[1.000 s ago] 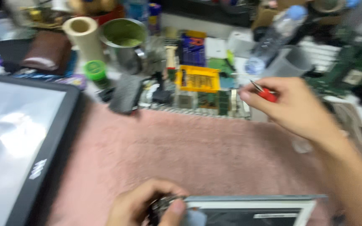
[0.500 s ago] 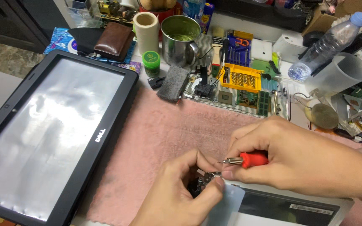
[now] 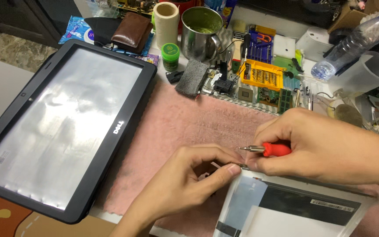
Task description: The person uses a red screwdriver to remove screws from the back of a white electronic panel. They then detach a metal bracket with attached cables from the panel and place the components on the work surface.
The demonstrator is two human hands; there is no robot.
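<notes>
My right hand (image 3: 325, 149) grips a small red-handled screwdriver (image 3: 268, 149), its metal tip pointing left. The fingers of my left hand (image 3: 189, 180) pinch the top left corner of a flat white and grey screen panel (image 3: 290, 206) that lies on a pink towel (image 3: 189, 127). Both hands meet at that corner. A tiny part under my left fingertips is too small to make out.
A black laptop lid with a grey screen (image 3: 62, 123) lies tilted at the left. Behind the towel stand a steel mug (image 3: 200, 26), a paper roll (image 3: 166, 17), a green jar (image 3: 170, 56), a yellow bit case (image 3: 262, 73), circuit boards, a brown wallet (image 3: 132, 31) and a plastic bottle (image 3: 352, 41).
My right hand came from the back of the table with the screwdriver down to the panel's corner. The view swung left and the laptop lid came fully into sight.
</notes>
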